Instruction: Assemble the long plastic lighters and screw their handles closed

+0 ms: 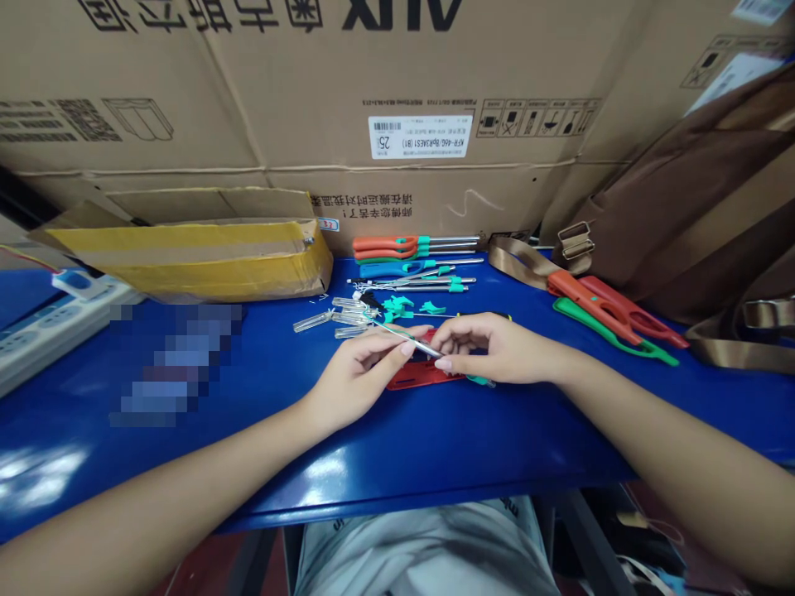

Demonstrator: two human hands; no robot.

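Note:
A thin silver metal tube (427,348) with fine wires at its left end is pinched between the fingers of my left hand (354,372) and my right hand (497,346). Both hands are closed on it, just above the blue table. Below them lies a red plastic lighter shell (417,377), partly hidden by my right hand. A small green-tipped piece (479,381) sticks out under that hand. Behind my left hand are several clear lighter tanks (351,313), and beside them a heap of green plastic parts (397,308).
Orange lighters (385,247) and a blue lighter (388,269) lie at the back, with metal tubes (435,285) in front. Orange, red and green shells (596,310) sit right, near a brown bag (676,215). A yellow-taped box (217,261) and power strip (74,314) stand left.

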